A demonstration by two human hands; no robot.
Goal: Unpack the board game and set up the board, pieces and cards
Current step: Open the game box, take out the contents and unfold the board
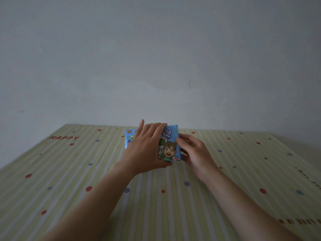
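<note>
Two-handed reach, left hand (145,146) flat atop game box (171,134), right hand (194,153) pinching its right edge.

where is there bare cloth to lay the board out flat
Bare tablecloth lies left of the left hand, below the HAPPY print, and right of the right hand, out to the table edge. Both arms cross the near strip. It is crowded only at the game box, where both hands sit.
</note>
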